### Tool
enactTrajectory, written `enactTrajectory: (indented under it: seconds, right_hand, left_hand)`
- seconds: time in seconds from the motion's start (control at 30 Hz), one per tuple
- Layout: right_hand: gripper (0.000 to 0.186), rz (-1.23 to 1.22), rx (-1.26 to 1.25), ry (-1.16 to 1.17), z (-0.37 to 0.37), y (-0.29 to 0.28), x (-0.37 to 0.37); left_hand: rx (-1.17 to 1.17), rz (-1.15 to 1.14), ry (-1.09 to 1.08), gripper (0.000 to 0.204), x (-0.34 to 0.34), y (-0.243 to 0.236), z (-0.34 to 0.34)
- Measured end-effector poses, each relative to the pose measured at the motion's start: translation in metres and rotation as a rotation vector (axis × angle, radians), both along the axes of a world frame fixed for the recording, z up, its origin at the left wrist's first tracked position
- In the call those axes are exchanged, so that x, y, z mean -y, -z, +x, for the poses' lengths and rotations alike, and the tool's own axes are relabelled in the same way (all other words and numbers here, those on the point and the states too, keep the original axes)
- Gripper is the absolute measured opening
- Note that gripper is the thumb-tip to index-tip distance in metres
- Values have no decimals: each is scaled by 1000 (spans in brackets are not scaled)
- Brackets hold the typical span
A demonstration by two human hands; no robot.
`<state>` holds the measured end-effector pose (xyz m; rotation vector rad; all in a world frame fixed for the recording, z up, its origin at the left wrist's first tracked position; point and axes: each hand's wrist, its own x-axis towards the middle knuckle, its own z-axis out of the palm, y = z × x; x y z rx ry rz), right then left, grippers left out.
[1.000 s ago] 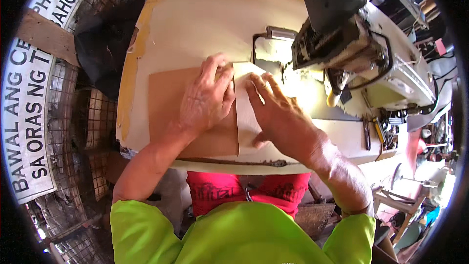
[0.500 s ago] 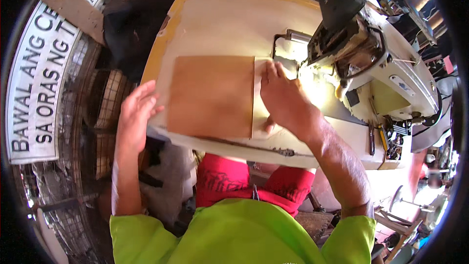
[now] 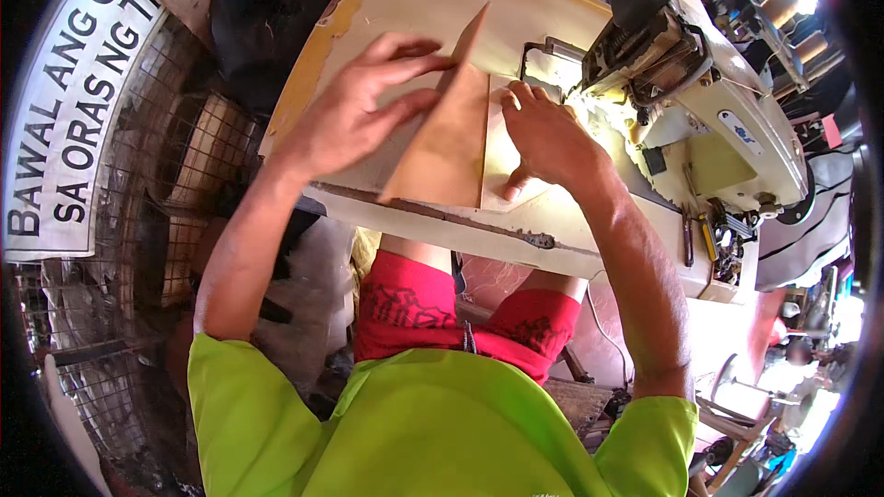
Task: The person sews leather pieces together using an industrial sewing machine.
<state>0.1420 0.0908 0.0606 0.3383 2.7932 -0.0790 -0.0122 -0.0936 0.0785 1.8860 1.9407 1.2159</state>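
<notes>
My left hand (image 3: 364, 101) is at the raised left edge of a brown sheet (image 3: 451, 156), with thumb and fingertips on that edge; the sheet rises at a slant off the worktable (image 3: 336, 55). Just right of it, my right hand (image 3: 543, 138) lies with spread, slightly bent fingers on a cream piece (image 3: 499, 156) beside the brown sheet's straight edge. Close beyond my right fingers stand the lit needle area and head of a sewing machine (image 3: 691, 101), its metal bed partly hidden by that hand.
Hand tools (image 3: 707, 235) and small parts lie at the table's right. Left of the table are a wire grid (image 3: 203, 202), a dark cloth (image 3: 249, 28) and a printed sign (image 3: 74, 110). Spools (image 3: 783, 9) and clutter fill the far right.
My left hand left the sheet for the table's left side, then came up and rightward to lift the sheet's left part, which was flat. My right hand stays beside the sheet.
</notes>
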Motion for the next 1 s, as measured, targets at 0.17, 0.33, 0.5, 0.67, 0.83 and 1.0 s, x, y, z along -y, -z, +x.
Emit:
enactTrajectory:
  seconds: [0.17,0.33,0.5,0.67,0.83,1.0]
  right_hand:
    - [116,-13,-36,-14,3,-2,-1]
    - [113,-11,-7,-22,2,-2,-1]
    - [109,14,-8,-18,2,-1,-1]
    - [107,-16,-54,-44,5,-2,-2]
    - [104,-1,-51,-34,3,-1,-2]
    - [104,8,-68,-61,2,1,-3]
  left_hand:
    - [-347,97,33,52,-35,24,34]
    - [-485,-111,-132,53,-49,71,41]
    - [-714,-174,-203,51,-48,96,37]
    - [-687,-199,-202,51,-51,94,39]
    - [-659,-192,-211,51,-53,91,42]
    - [-709,-248,-160,52,-55,86,40]
